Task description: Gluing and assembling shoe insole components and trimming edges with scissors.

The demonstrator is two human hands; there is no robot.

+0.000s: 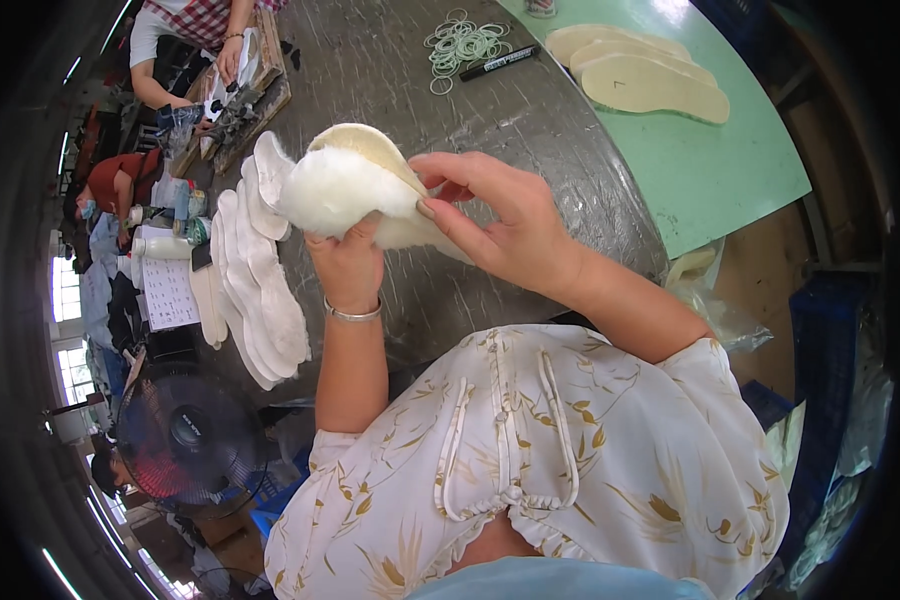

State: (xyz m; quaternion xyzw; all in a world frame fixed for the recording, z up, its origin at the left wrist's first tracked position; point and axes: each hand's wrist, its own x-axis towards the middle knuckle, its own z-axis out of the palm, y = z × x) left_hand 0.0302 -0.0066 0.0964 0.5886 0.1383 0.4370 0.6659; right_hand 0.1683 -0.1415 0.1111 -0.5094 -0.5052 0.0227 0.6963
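A fleece insole (pixel 335 190), fluffy white on one face and cream on the other, is held above the dark table between my two hands. The cream face curls into view along its upper edge. My left hand (pixel 348 262) is closed on the insole from below, thumb pressed into the fleece and the other fingers mostly hidden. At the insole's right edge, my right hand (pixel 505 220) pinches the rim between thumb and fingers. Just left of the held piece, several white fleece insoles (pixel 260 280) lie overlapped in a row.
Cream insoles (pixel 655 85) lie fanned on a green board (pixel 740 170) at right. Pale rubber bands (pixel 460 45) and a black marker (pixel 500 62) sit at the far side. A fan (pixel 190 430) stands lower left. A co-worker's hand (pixel 230 60) is at a wooden-edged work surface, far left.
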